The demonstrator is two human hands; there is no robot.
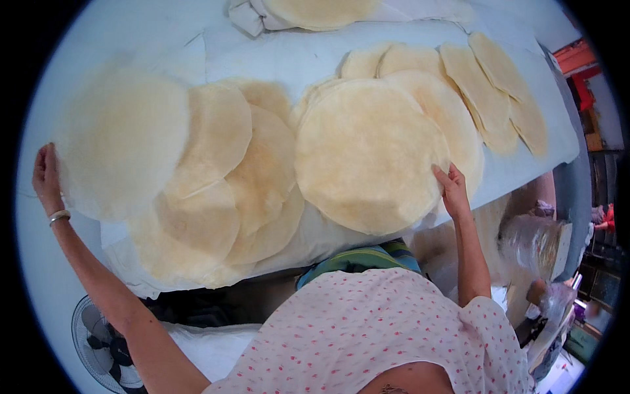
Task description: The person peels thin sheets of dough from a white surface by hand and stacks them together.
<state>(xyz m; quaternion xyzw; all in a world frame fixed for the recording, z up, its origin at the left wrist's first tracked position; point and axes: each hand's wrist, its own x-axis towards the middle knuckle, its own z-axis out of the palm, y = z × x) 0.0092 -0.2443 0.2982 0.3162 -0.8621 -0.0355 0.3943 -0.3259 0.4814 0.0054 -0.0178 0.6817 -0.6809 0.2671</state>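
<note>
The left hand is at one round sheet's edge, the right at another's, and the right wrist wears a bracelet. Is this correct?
Not entirely: the head view shows the bracelet on the wrist of the left hand. That hand is at the edge of one round sheet, the right hand at the edge of a second sheet.

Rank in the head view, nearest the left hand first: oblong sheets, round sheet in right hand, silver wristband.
1. Silver wristband: far left.
2. Round sheet: centre, in right hand.
3. Oblong sheets: upper right.
</note>
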